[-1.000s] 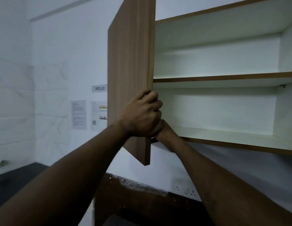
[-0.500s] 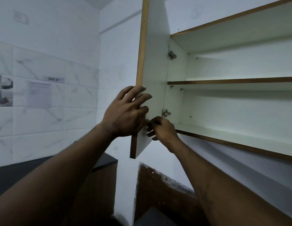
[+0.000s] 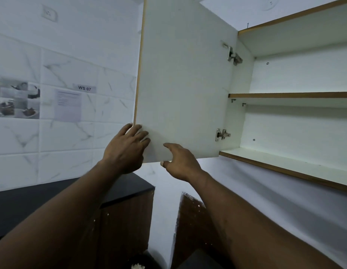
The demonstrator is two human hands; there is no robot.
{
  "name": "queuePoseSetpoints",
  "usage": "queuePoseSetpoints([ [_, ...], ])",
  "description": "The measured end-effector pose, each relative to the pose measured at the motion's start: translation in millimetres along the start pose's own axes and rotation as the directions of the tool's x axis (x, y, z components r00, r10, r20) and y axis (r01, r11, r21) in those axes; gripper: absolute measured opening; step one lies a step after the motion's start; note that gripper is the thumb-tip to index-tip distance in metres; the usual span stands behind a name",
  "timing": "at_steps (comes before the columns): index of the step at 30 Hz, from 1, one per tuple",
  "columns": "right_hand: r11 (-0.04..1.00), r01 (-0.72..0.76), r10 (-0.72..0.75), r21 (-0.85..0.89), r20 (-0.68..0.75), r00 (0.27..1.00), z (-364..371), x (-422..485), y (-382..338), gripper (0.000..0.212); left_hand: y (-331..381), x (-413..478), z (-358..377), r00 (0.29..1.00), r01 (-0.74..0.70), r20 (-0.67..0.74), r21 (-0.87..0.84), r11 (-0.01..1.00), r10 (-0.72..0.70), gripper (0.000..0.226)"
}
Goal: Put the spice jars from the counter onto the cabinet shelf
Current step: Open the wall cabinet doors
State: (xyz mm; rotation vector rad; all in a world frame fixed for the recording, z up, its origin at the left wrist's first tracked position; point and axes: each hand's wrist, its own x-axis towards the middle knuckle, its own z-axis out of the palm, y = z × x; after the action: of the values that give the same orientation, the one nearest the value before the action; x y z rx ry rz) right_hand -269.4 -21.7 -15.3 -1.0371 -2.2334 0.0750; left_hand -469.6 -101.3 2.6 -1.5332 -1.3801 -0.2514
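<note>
The wall cabinet's door [image 3: 184,78] stands swung wide, its white inner face toward me. My left hand [image 3: 126,148] lies with straight fingers against the door's lower left corner. My right hand [image 3: 180,162] reaches up at the door's bottom edge, fingers relaxed and holding nothing. To the right, the cabinet's bottom shelf [image 3: 285,162] and middle shelf [image 3: 291,95] show bare white boards with brown edges. No spice jars are in view.
A dark counter [image 3: 33,202] runs along the tiled left wall, with papers and a "WS 07" label [image 3: 84,88] stuck to the tiles. Brown lower cabinet fronts [image 3: 126,226] stand below. Two metal hinges [image 3: 234,57] sit on the door's right side.
The door has swung from half open to wide open. My left hand went from gripping the door's edge to lying flat on it; my right hand has let go of the bottom corner.
</note>
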Motion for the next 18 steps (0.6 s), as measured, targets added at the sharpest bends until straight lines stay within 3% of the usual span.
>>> queuePoseSetpoints([
  [5, 0.996, 0.004, -0.012, -0.086, -0.085, 0.996, 12.2, 8.8, 3.6, 0.065, 2.3, 4.3, 8.9, 0.996, -0.048, -0.081, -0.044, 0.998, 0.044, 0.05],
  [8, 0.993, 0.012, -0.012, -0.114, -0.002, 1.0, 9.9, 9.0, 10.6, 0.071, 13.3, 12.5, 3.4, 0.994, -0.035, -0.103, -0.045, 0.998, 0.03, 0.044],
  [18, 0.94, -0.039, 0.035, -0.339, -0.017, 0.999, -32.8, -25.1, 48.5, 0.073, 79.6, 48.5, -18.0, 0.998, 0.063, 0.01, -0.218, 0.974, -0.062, 0.022],
])
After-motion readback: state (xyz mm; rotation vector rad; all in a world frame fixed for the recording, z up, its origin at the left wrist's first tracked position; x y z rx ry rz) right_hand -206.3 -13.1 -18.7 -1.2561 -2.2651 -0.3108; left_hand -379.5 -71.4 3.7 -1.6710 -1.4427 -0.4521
